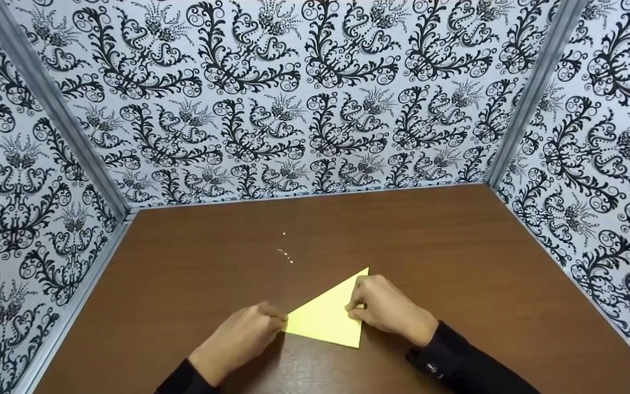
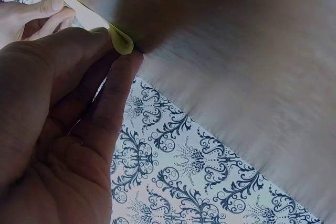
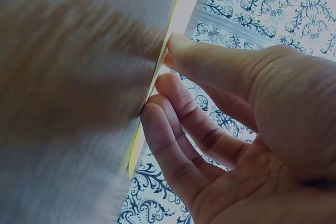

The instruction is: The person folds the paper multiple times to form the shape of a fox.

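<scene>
A sheet of yellow paper (image 1: 320,320), folded into a triangle, lies on the brown table with its long point to the left. At that left corner my left hand (image 1: 246,334) pinches the paper between thumb and fingers. The left wrist view shows the paper's end (image 2: 123,43) as a rounded, unflattened loop at the fingertips. My right hand (image 1: 389,306) grips the paper by its right side, fingers bent. In the right wrist view, the thumb and fingertips (image 3: 155,116) meet the paper's thin edge (image 3: 176,11).
Small white specks (image 1: 287,256) lie on the table (image 1: 211,262) beyond the paper. Walls with black scroll patterns (image 1: 304,109) stand at the back and both sides, joined by grey corner posts (image 1: 528,104). Black sleeves (image 1: 457,355) cover both forearms.
</scene>
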